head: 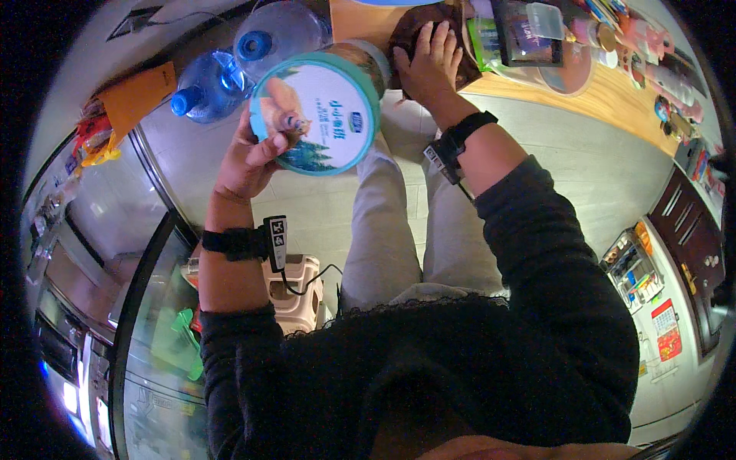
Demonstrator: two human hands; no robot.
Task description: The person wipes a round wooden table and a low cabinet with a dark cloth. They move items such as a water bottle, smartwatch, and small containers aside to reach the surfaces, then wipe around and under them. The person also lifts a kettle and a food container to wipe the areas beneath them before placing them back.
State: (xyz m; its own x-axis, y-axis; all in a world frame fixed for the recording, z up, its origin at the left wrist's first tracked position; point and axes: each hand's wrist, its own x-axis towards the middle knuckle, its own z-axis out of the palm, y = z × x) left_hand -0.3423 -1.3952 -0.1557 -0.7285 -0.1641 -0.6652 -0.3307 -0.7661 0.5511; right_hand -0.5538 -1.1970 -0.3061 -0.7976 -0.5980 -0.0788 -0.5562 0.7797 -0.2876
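Observation:
My left hand [253, 152] grips a large round tub [322, 115] by its edge, thumb over the lid. The lid has a teal rim and bears a bear, trees and writing. The tub is tilted so its lid faces me; part of a clear wall with something brownish behind it shows at the far side. My right hand [434, 66] lies flat, palm down, on a dark brown item [411, 34], perhaps cloth or a bag, at the edge of the wooden table [356, 20]. Its fingers are stretched out, and the palm hides much of that item.
Large clear blue water bottles [210, 86] stand at the left. Along the table's right side are a black-framed box [529, 34], a clear plastic container [566, 75] and several bottles. A beige plastic stool [296, 287] sits beside my legs. Glass-panelled sliding doors [161, 345] run along the left.

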